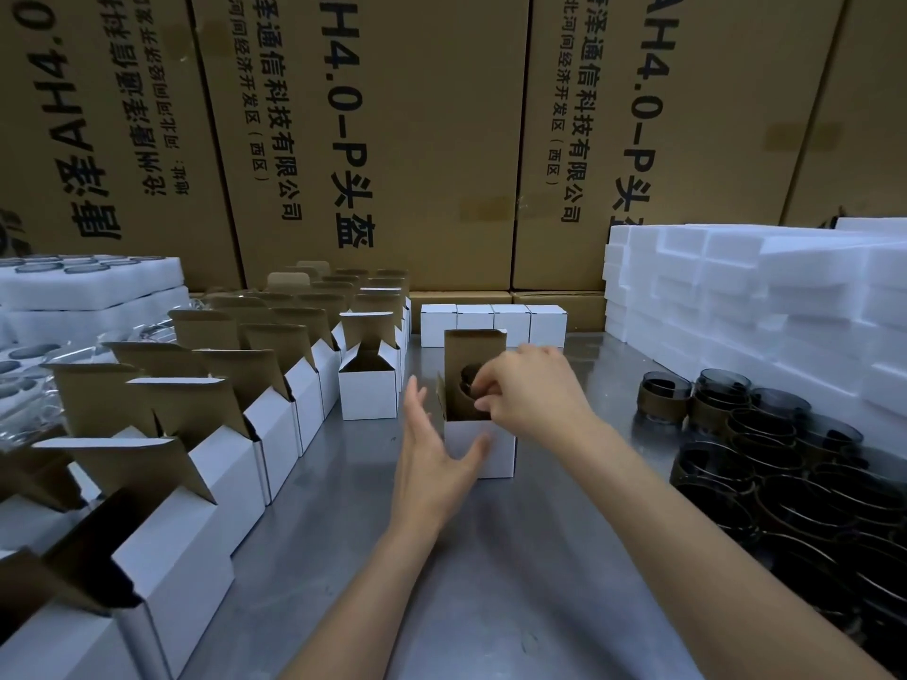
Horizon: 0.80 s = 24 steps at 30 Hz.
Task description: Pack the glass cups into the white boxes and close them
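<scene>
- Right hand (pixel 532 390): fingertips pinched on the rim of a dark glass cup (pixel 470 385), which sits partly down inside the open white box (pixel 483 446) at table centre. Can't tell how far it is seated; the box wall hides the base.
- Left hand (pixel 432 454): fingers spread, palm against the left face of that box, thumb toward its front. It's bracing, not gripping.
- Box lid flap (pixel 475 353) stands upright behind the cup, side flaps open. Not closed yet.
- Doing this step well, my read: lower the cup straight down, keep its cardboard sleeve from snagging the box's side flaps, let go only once it bottoms out. Left hand should hold the box square so it doesn't skid on the metal table (pixel 491 581).
- Then fold the side flaps in and tuck the lid. Keep fingers clear of the tuck slot.
- Left of the box: rows of open empty boxes (pixel 275 395), lids up.
- Behind the box: a row of closed boxes (pixel 493 323).
- Right of the box: a pile of sleeved cups (pixel 765 463), foam trays (pixel 765 296) stacked behind them.
- Risk: glass on glass in that pile, so pick the next cup gently.
</scene>
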Available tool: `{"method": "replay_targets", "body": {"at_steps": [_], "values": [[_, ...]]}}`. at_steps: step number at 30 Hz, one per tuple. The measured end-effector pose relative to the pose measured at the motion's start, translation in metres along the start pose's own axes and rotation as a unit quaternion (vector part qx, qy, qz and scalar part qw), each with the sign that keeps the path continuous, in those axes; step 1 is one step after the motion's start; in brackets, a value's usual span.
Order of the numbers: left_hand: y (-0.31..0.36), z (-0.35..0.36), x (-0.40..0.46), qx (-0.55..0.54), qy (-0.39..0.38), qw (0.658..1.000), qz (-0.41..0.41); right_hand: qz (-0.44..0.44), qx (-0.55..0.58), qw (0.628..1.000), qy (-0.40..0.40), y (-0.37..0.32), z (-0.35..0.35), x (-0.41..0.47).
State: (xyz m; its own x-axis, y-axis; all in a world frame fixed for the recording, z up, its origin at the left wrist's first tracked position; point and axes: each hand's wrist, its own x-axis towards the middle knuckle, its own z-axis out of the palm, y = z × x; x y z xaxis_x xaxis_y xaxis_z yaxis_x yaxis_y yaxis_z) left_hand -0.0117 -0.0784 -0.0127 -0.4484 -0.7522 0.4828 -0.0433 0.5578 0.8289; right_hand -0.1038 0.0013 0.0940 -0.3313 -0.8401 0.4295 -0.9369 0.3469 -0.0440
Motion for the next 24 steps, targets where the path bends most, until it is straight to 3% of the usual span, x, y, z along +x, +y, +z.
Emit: {"method": "replay_targets", "body": {"at_steps": [6, 7, 9, 11, 12, 15, 20, 24], "values": [[-0.001, 0.002, 0.002, 0.011, 0.000, 1.000, -0.001, -0.023, 0.025, 0.996, -0.079, 0.007, 0.023, -0.001], [-0.001, 0.002, 0.002, 0.012, -0.001, 1.000, 0.000, -0.033, 0.050, 0.997, -0.048, 0.010, 0.026, -0.003], [0.000, 0.001, 0.002, 0.004, -0.002, 1.000, -0.002, -0.024, 0.149, 0.984, 0.089, 0.015, 0.032, -0.009], [0.005, 0.000, 0.002, -0.041, 0.006, 0.999, -0.022, 0.058, 0.308, 0.929, 0.198, 0.018, 0.038, -0.019], [0.007, -0.001, 0.003, -0.071, 0.016, 0.997, -0.034, 0.110, 0.387, 0.892, 0.206, 0.020, 0.041, -0.024], [0.011, -0.006, 0.005, -0.120, 0.049, 0.990, -0.057, 0.200, 0.543, 0.804, 0.133, 0.024, 0.055, -0.036], [0.016, -0.007, 0.002, -0.112, 0.034, 0.992, -0.037, 0.133, 0.565, 0.807, 0.104, 0.014, 0.069, -0.046], [0.014, -0.007, 0.004, -0.098, 0.047, 0.994, -0.031, 0.144, 0.540, 0.824, 0.093, 0.008, 0.070, -0.044]]}}
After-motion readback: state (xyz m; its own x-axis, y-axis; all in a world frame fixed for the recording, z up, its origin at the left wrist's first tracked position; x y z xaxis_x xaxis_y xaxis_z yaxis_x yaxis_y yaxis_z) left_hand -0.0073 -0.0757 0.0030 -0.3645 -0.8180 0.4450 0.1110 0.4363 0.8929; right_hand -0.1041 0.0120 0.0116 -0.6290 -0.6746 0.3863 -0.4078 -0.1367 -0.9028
